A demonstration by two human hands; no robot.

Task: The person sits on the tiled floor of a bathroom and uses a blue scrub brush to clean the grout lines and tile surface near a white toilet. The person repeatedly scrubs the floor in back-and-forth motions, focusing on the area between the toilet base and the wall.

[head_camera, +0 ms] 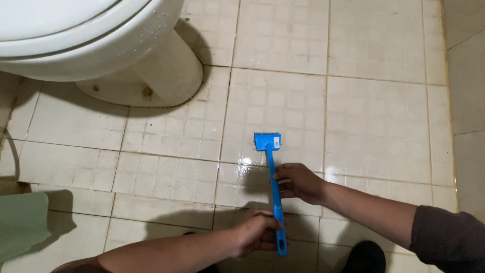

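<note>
- Hands grip one blue scrub brush (274, 189): left hand (257, 231) closed round the handle's end, right hand (299, 183) closed mid-handle.
- Brush head rests on wet floor tiles (374, 126), at five o'clock from the toilet (101, 45).

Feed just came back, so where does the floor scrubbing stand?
Done: the tiles around the brush shine wet. In hand: both the left hand and right hand hold its blue handle, head pressed to the floor. Left: tiles nearer the toilet look dull, with grime at its base.
</note>
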